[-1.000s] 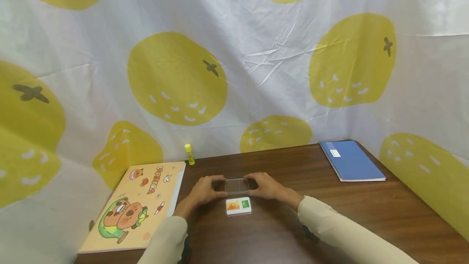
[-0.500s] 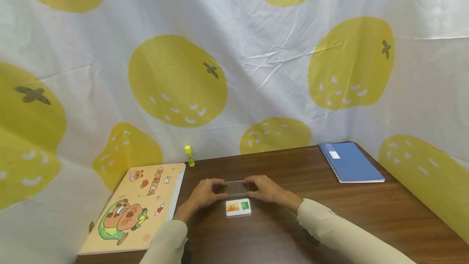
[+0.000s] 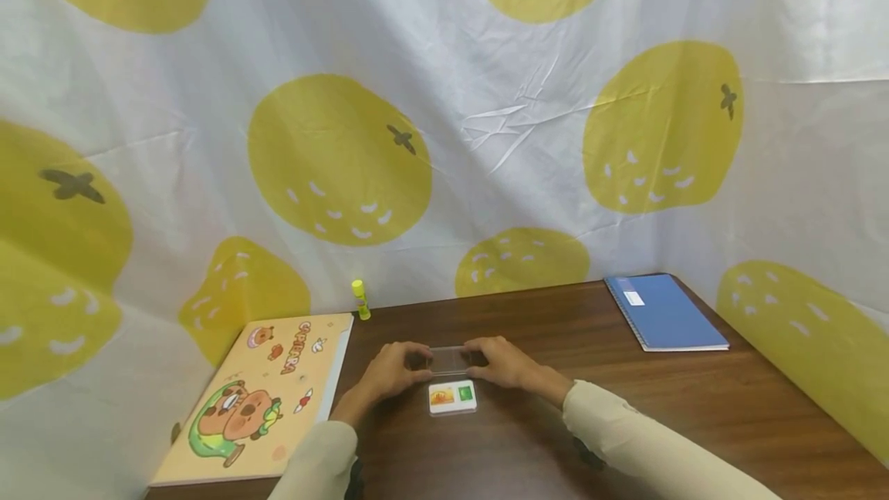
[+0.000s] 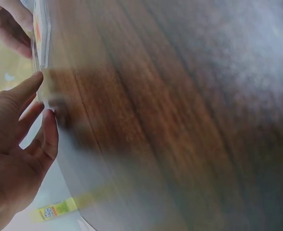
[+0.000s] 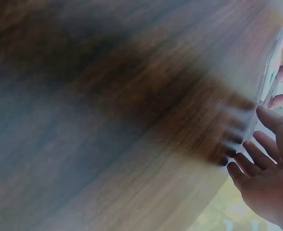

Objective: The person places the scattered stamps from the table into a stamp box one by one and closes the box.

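A clear, flat plastic lid or tray (image 3: pixel 450 361) lies at the middle of the dark wood table. My left hand (image 3: pixel 396 368) holds its left end between thumb and fingers, and my right hand (image 3: pixel 503 363) holds its right end the same way. Just in front of it, on the near side, is a small clear case (image 3: pixel 453 410) with a white face bearing an orange picture and a green square. In the right wrist view the thumb of my right hand (image 5: pixel 274 154) meets the clear plastic's edge, its other fingers spread along the tabletop.
A capybara-printed folder (image 3: pixel 253 400) lies on the left of the table (image 3: pixel 542 330). Behind it a yellow-green glue stick (image 3: pixel 360 300) stands upright near the back edge. At the back right lies a blue spiral notebook (image 3: pixel 664 313). A fruit-patterned curtain (image 3: pixel 444 99) hangs behind and beside the table.
The head view has tilted slightly up, so everything sits a little lower. Both hands keep their places at the ends of the clear plastic piece.
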